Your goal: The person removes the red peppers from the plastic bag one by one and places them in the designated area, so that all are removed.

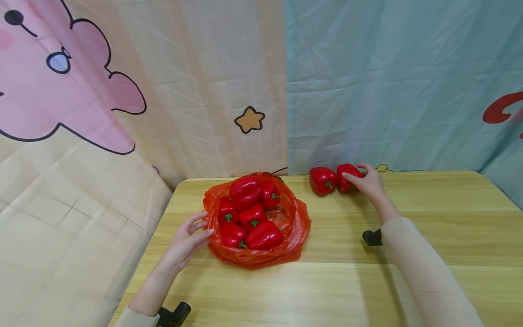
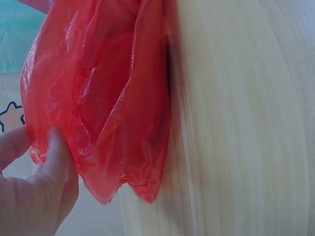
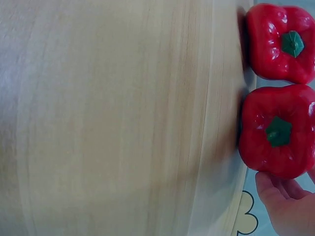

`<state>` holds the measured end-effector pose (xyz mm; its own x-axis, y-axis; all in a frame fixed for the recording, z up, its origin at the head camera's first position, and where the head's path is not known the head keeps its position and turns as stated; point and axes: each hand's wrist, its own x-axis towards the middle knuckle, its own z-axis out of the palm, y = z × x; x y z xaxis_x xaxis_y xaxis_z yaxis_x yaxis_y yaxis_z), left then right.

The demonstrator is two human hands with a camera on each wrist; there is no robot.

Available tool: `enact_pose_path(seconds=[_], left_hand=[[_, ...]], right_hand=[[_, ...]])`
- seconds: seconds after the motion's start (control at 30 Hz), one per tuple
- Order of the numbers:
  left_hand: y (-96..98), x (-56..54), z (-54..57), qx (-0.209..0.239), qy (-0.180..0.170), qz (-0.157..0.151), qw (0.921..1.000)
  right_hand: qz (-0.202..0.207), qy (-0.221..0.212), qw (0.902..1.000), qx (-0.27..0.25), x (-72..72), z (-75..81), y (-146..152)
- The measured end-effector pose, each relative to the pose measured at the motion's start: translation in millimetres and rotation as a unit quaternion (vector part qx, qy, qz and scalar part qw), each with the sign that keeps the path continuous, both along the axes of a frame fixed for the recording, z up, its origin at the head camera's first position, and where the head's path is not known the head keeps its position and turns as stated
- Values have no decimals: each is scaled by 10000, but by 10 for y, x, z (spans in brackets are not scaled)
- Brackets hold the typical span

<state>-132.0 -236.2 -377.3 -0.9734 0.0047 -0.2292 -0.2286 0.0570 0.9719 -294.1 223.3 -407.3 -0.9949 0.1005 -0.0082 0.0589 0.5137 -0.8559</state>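
Note:
An orange-red plastic bag [image 1: 300,227] stands with its mouth wide on the wooden table, holding several glossy red bell peppers [image 1: 245,192] with green stems. My left hand [image 1: 189,238] is at the bag's left side, fingers spread and fingertips touching the plastic. In the left wrist view, the thumb lies against the bag [image 2: 113,108]. Two more red bell peppers sit by the table's back edge. My right hand [image 1: 369,184] grips the right one [image 3: 275,132], thumb on its near side. The left one [image 1: 323,180] sits close beside it. Some right-hand fingers are hidden behind the pepper.
The light wooden table [image 1: 327,290] meets a hanging curtain [image 1: 347,81] along its back edge. A printed cloth [image 1: 61,218] covers the left side. Black wrist mounts show by the left sleeve [image 1: 136,318] and the right sleeve [image 1: 425,268].

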Motion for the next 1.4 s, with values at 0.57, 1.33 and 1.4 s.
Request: enact_pose_path(seconds=[0.57,1.33,1.4], left_hand=[[1,-4,4,-18,-11,11,10000],[15,6,20,-1,-59,41,10000],[16,5,23,10,-53,48,10000]], right_hand=[[40,-26,10000,73,48,81,63],[1354,85,9901,-354,75,498,-52],[1465,84,9886,-343,74,528,-94]])
